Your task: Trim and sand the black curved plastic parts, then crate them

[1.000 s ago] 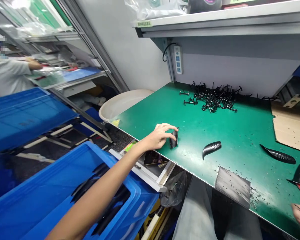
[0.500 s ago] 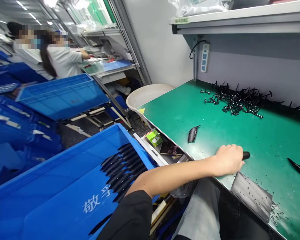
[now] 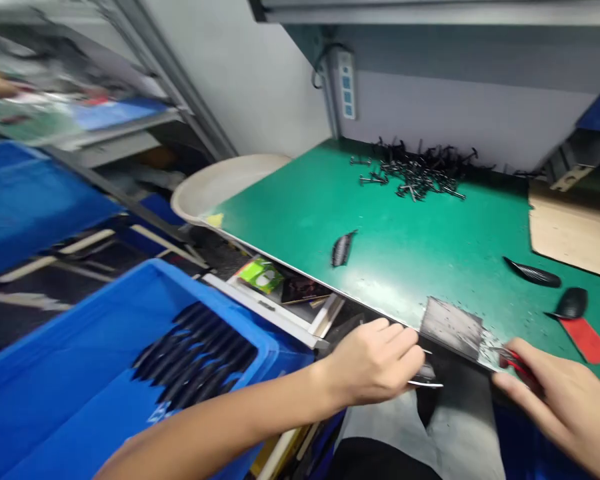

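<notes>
My left hand (image 3: 373, 363) is closed round a glossy black curved plastic part (image 3: 425, 375), just off the table's front edge and over my lap. Most of that part is hidden by my fingers. To the right, my right hand (image 3: 560, 393) grips red-handled cutting pliers (image 3: 523, 370), their small jaws pointing left toward a grey flat block (image 3: 453, 327). Tiny black scraps are scattered on and around this block. Three similar black shells lie on the green table: one at left (image 3: 342, 249), one at right (image 3: 533, 272) and another (image 3: 571, 304) by a red strip (image 3: 590, 340).
A pile of black branching plastic pieces (image 3: 420, 172) lies at the back of the green tabletop (image 3: 290, 220). Rows of black shells sit in a blue crate (image 3: 155, 267) at left. An open drawer (image 3: 265, 303) juts out below, and a power strip (image 3: 347, 85) hangs on the wall.
My view has swung right. My left hand has drawn back from over the table to above my lap, still holding the black part. My right hand with the pliers has come into view.
</notes>
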The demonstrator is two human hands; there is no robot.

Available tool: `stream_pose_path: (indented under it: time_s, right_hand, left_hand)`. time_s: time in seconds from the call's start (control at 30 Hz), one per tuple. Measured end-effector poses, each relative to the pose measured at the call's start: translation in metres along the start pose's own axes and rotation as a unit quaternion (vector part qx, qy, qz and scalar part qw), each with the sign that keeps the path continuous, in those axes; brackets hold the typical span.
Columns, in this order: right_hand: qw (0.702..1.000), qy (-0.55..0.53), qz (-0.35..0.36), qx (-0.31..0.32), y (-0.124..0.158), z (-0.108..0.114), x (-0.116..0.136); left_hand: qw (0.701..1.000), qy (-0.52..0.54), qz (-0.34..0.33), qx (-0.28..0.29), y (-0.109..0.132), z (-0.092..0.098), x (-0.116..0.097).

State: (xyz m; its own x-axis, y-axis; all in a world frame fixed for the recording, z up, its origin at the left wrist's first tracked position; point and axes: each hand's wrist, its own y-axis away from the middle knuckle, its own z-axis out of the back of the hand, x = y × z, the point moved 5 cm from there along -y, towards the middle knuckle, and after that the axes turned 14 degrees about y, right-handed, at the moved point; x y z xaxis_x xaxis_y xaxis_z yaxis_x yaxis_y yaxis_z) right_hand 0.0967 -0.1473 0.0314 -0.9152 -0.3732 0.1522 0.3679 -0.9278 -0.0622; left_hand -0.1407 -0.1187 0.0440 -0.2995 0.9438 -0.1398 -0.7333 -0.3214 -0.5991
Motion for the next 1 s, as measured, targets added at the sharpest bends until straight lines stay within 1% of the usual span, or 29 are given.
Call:
stream_pose_path:
  time_s: [0.07, 0.17, 0.23, 0.33, 0.43, 0.53, 0.6, 0.67, 0.73, 0.8, 0.83, 0.9, 0.93, 1.0]
  right_hand:
    - [0.997, 0.022, 0.069, -0.015, -0.009, 0.013, 0.031]
    - [0.991, 0.046, 0.123, -0.026, -0.015, 0.018, 0.064]
    - [0.989, 0.062, 0.134, -0.025, -0.015, 0.014, 0.076]
    - [0.986, 0.092, 0.135, -0.032, -0.015, 0.008, 0.082]
    - [0.985, 0.112, 0.131, -0.03, -0.015, 0.005, 0.081]
    - [0.985, 0.112, 0.132, 0.013, -0.014, 0.0, 0.08]
    - [0.984, 0.105, 0.125, 0.067, -0.013, -0.005, 0.077]
    - [0.981, 0.069, 0.113, 0.14, -0.013, -0.01, 0.073]
    - [0.971, -0.01, 0.104, 0.215, -0.014, -0.011, 0.067]
    - [0.954, -0.1, 0.091, 0.266, -0.014, -0.009, 0.06]
    - [0.948, -0.134, 0.079, 0.278, -0.013, -0.007, 0.054]
    - [0.942, -0.173, 0.043, 0.283, -0.008, -0.003, 0.04]
    - [0.943, -0.181, 0.018, 0.277, -0.002, -0.003, 0.031]
    - [0.949, -0.194, -0.041, 0.247, 0.012, -0.004, 0.011]
  left_hand:
    - [1.0, -0.003, -0.019, -0.002, -0.004, 0.004, -0.005]
    - [0.999, 0.006, -0.033, 0.007, -0.008, 0.011, -0.012]
    - [0.999, 0.011, -0.04, 0.015, -0.011, 0.016, -0.017]
    - [0.998, 0.016, -0.056, 0.034, -0.012, 0.02, -0.023]
    - [0.996, 0.01, -0.077, 0.036, -0.013, 0.023, -0.027]
    - [0.995, -0.003, -0.091, 0.038, -0.013, 0.023, -0.029]
    - [0.994, -0.014, -0.098, 0.046, -0.013, 0.021, -0.029]
    - [0.993, -0.024, -0.108, 0.047, -0.013, 0.019, -0.03]
    - [0.992, -0.026, -0.114, 0.042, -0.013, 0.017, -0.032]
    - [0.993, -0.025, -0.112, 0.038, -0.014, 0.017, -0.032]
    - [0.993, -0.024, -0.109, 0.037, -0.015, 0.017, -0.031]
    - [0.993, -0.019, -0.105, 0.04, -0.017, 0.015, -0.026]
    - [0.993, -0.017, -0.11, 0.043, -0.019, 0.012, -0.021]
    - [0.99, -0.021, -0.131, 0.048, -0.023, 0.002, -0.008]
